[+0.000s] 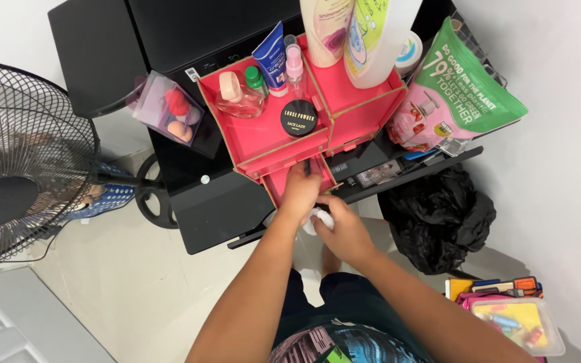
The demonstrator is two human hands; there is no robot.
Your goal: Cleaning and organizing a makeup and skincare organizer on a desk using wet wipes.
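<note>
- The left hand (302, 191) reaches into the small pink drawer (289, 181), pulled out at the bottom front of the pink organiser (263, 138). Its fingers curl down into the drawer, but I cannot tell whether the grip is closed on anything in there.
- The right hand (344, 232) is just beside it, touching at the wrist, with its grip closed on a crumpled white cloth (319, 220). The cloth sits between the two hands, right at the drawer's front edge.
- The organiser stands near the front of the black bench (203, 202), and the open drawer hangs out over the floor. I would say a hard push or tug could drag the whole organiser forward.
- A round black powder compact (298, 117) stands on edge in the tray above the drawer, with a clear perfume bottle (240, 97) and a thin pink spray bottle (294, 67) close by. A jolt looks likely to roll or tip them.
- Tall lotion bottles (347, 30) fill the right compartment and look top-heavy.
- The green packet (455, 91) leans at the bench's right edge over a black bag (438, 218), and could slide off.
</note>
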